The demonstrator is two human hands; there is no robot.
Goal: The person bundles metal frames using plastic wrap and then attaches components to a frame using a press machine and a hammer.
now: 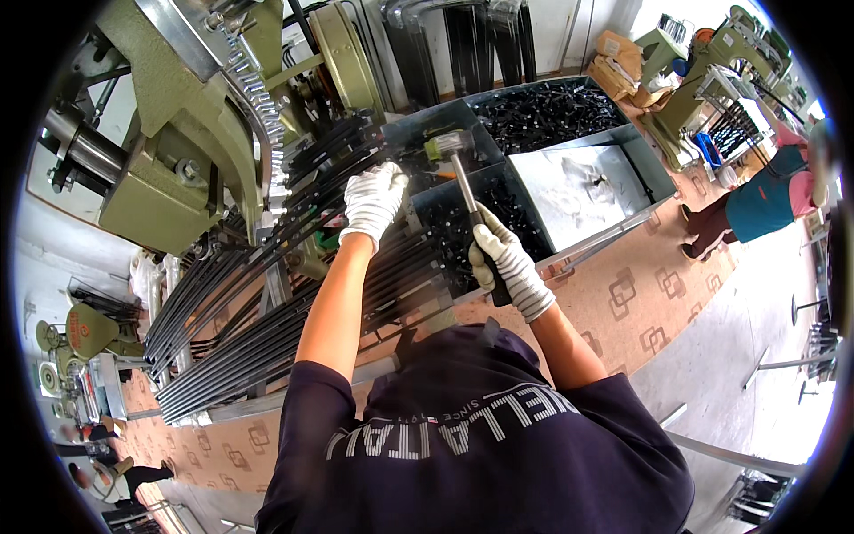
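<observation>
The right hand (510,264) has its grip closed round the handle of the hammer (466,186), likely for control, its head above the bins (418,127). The left hand's (374,203) grip curls beside the rods (258,353), contents hidden from me.

The hammer shaft (464,185) is glossy metal, the gloves (520,274) ribbed cloth.

Left fingers (386,174) partly hidden, green machine (165,214) cut off above, small black pieces (547,116) indistinct
</observation>
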